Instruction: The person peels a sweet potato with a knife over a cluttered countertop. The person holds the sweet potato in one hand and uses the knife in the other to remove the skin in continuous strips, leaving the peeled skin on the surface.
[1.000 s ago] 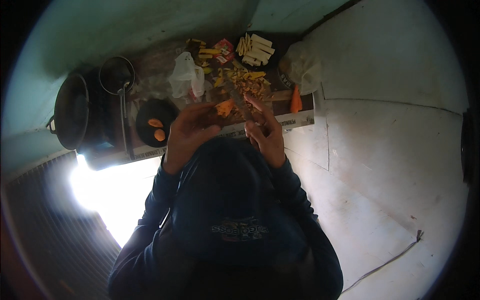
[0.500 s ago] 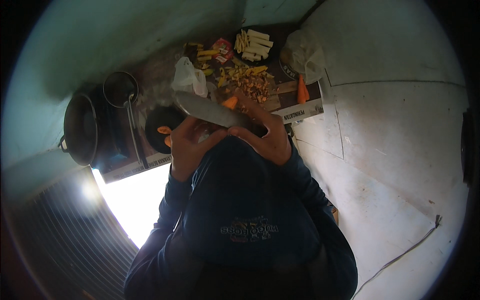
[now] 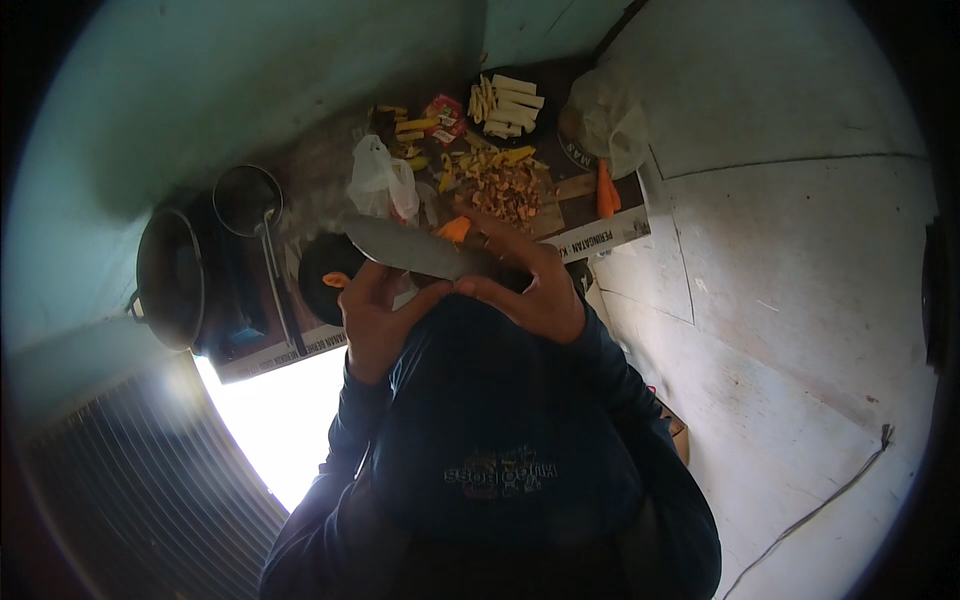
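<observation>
In front of my chest my right hand (image 3: 540, 285) is closed on a knife, its wide grey blade (image 3: 405, 247) pointing left. My left hand (image 3: 375, 315) is closed under the blade, its thumb near my right thumb. A carrot (image 3: 454, 230) shows its orange end beyond the blade, beside my right index finger. Most of it is hidden behind the knife, where my left fingers curl. Just past my hands, peelings (image 3: 505, 185) lie heaped on a wooden board (image 3: 545, 215). More orange carrot (image 3: 336, 280) lies on a dark round dish (image 3: 318, 265) by my left hand.
Peeled white pieces (image 3: 515, 100) fill a black plate at the back. A white plastic bag (image 3: 380, 175) and red packet (image 3: 445, 115) lie nearby. Carrots (image 3: 606, 190) rest at right below a clear bag (image 3: 615, 120). A wok (image 3: 170, 280), round pan (image 3: 247, 200) and ladle (image 3: 275, 275) are left.
The knife blade has tilted slightly, and the carrot's end sits lower, closer to the blade. Both hands stay closed, thumbs close together. The whole view has shifted a little.
</observation>
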The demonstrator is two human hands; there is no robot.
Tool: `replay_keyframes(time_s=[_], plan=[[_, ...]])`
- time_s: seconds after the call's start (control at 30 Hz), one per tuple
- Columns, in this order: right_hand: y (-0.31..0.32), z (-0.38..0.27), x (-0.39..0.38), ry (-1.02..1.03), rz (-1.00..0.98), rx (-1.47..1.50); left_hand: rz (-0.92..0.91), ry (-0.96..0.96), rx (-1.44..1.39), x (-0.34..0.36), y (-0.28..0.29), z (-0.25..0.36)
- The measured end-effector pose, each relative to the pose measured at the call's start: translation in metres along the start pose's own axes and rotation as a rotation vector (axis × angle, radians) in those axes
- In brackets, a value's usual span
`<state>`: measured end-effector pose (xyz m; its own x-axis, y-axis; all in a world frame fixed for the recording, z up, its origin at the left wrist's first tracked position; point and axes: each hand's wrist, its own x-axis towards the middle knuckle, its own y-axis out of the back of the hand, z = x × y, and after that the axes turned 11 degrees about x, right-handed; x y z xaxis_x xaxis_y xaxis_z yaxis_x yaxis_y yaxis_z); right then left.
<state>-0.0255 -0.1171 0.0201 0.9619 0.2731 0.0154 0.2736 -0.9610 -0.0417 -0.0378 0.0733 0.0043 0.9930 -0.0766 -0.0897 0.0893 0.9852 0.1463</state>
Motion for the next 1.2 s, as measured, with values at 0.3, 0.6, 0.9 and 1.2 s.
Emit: replay_keyframes(time_s=[0.3,0.6,0.9,1.2], plan=[[0.003,-0.005,-0.001,0.084,-0.054,-0.131,-0.012,0.006,0.089,-0.006,0.006,-0.002],[-0.001,0.000,-0.001,0.101,-0.016,-0.251,-0.034,0.070,-0.107,-0.005,0.008,-0.001],[-0.006,0.011,-0.001,0.126,0.001,0.079,-0.059,0.062,-0.103,-0.005,0.009,-0.005],[-0.016,0.024,-0.003,0.152,0.135,-0.020,-0.040,0.023,0.042,-0.007,-0.001,-0.004]])
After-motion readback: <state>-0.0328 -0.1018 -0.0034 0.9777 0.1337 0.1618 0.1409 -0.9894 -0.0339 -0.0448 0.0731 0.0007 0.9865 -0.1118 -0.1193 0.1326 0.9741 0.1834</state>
